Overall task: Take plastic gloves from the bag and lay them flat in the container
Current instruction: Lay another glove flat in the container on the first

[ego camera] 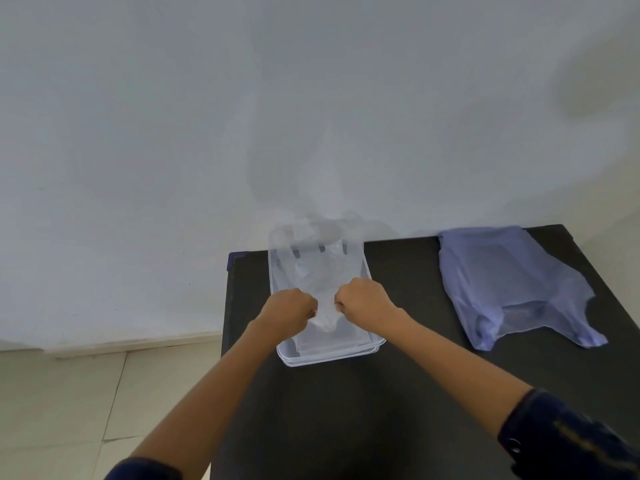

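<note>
Two hands, the left hand (289,308) and the right hand (362,299), hang over the clear plastic container (332,353), each closed in a pinch on the cuff edge of one thin, see-through plastic glove (322,271). Its fingers reach past the container's far rim and blur against the pale wall (242,116), so their outline is hard to trace. To the container's right, well apart, a crinkled pale violet bag (512,285) lies slack on the matte black worktop (398,410). Dark sleeves are cut off at the frame's bottom.
</note>
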